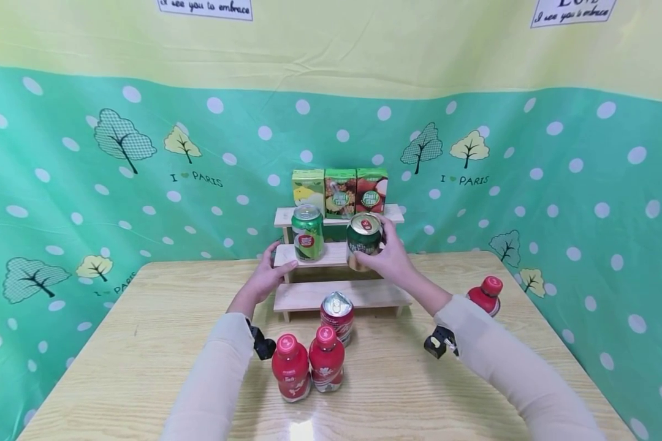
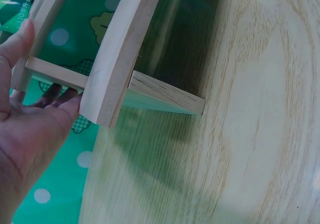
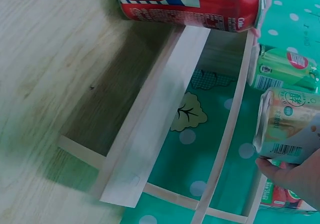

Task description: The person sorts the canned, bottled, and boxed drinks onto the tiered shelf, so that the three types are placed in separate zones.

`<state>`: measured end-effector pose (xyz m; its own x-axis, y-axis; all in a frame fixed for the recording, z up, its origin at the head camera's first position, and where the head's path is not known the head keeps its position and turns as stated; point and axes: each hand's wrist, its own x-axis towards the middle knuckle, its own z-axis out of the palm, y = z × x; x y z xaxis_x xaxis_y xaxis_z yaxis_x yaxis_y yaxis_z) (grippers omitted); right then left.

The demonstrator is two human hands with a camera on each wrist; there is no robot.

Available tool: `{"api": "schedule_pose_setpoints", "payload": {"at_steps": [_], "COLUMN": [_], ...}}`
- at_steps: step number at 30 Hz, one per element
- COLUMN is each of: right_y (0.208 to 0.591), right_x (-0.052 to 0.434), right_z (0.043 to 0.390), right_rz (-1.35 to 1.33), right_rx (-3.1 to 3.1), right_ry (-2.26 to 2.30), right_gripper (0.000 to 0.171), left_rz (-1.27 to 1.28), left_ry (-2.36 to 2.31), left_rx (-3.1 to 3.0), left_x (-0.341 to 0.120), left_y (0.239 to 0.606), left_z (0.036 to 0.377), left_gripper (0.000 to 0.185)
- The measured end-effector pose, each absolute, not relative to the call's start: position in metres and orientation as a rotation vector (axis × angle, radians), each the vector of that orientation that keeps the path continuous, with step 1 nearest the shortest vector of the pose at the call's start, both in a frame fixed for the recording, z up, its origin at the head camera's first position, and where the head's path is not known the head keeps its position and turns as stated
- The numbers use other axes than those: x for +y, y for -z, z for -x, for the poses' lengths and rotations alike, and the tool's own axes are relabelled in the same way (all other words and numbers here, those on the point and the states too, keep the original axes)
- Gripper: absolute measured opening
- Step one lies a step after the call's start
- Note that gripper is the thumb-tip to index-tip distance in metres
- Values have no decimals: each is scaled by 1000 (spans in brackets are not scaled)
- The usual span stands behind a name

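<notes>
Pale wooden three-step display shelf (image 1: 339,257) stands at the back of the light wood-grain table (image 1: 143,343), and the work in hand is stocking it with drinks. Top step: three green juice cartons (image 1: 339,192) in a row, apparently complete. Middle step: one green drink can (image 1: 308,232) stands upright at the left end. The right hand (image 1: 391,257) wraps fingers and thumb around a second green-and-gold drink can (image 1: 363,240), held slightly tilted at the right end of the middle step; contact with the step cannot be confirmed. The left hand (image 1: 267,275) braces the left end of the shelf, thumb on top and fingers behind, steadying it. Bottom step: bare. Judged remaining: a red drink can (image 1: 337,316), two red-capped bottles (image 1: 308,367) just before it, and a third red-capped bottle (image 1: 486,295) at the table's right edge.
</notes>
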<state>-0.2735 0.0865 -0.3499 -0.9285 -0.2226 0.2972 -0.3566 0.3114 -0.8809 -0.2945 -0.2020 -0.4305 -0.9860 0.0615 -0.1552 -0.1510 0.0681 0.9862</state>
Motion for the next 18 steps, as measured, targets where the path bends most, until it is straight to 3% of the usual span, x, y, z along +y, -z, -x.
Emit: {"api": "schedule_pose_setpoints", "payload": {"at_steps": [18], "right_y": [348], "right_x": [66], "right_z": [292], "right_rz": [-590], "right_rx": [-2369], "right_ry": [-1717], "right_gripper": [85], "left_rz": [79], "left_ry": [-2033], "left_rx": [2174], "left_x": [-202], "left_y": [428], "left_z": [293], "left_gripper": [85]}}
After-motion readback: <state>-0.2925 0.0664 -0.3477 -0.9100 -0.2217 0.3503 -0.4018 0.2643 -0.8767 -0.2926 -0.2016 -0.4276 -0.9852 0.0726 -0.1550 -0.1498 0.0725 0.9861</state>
